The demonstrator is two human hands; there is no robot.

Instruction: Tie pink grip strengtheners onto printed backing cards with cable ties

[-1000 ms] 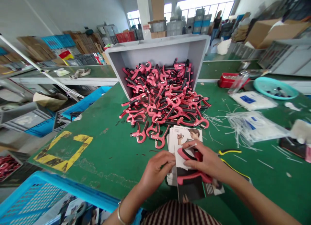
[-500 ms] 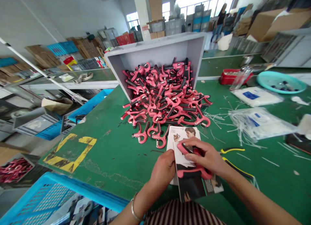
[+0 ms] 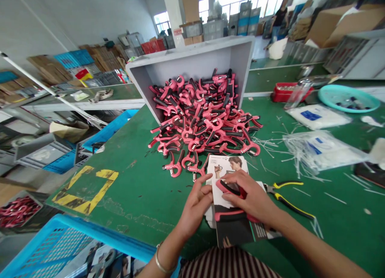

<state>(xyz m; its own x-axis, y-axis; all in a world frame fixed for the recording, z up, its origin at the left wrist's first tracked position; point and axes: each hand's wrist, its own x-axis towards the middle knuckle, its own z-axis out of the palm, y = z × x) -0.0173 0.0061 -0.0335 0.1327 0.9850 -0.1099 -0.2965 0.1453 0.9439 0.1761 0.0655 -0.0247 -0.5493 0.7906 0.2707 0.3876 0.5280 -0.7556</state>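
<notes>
My right hand (image 3: 251, 198) is closed around a pink and black hand grip strengthener (image 3: 230, 188), pressing it against a printed card (image 3: 222, 230). One pink handle lies across the card's lower part. At the card's left edge is my left hand (image 3: 197, 206), its fingers apart and the fingertips by the edge; whether they touch it is hard to tell. More cards (image 3: 209, 218) lie underneath, partly hidden. Beyond the cards, a heap of similar grip strengtheners (image 3: 207, 125) spills from a tipped grey bin (image 3: 192, 53) onto the green table (image 3: 144, 202).
Yellow-handled pliers (image 3: 288, 200) lie to the right, near scattered white cable ties (image 3: 267, 146) and plastic bags (image 3: 325, 150). Behind them are a red box (image 3: 282, 93) and a turquoise tray (image 3: 349, 97). A blue crate (image 3: 45, 238) with packaged items stands at lower left. A person (image 3: 279, 21) is in the background.
My left hand has loosened from the card edge, its fingers spreading upward and apart. My right hand keeps the grip strengthener on the card, shifted slightly left.
</notes>
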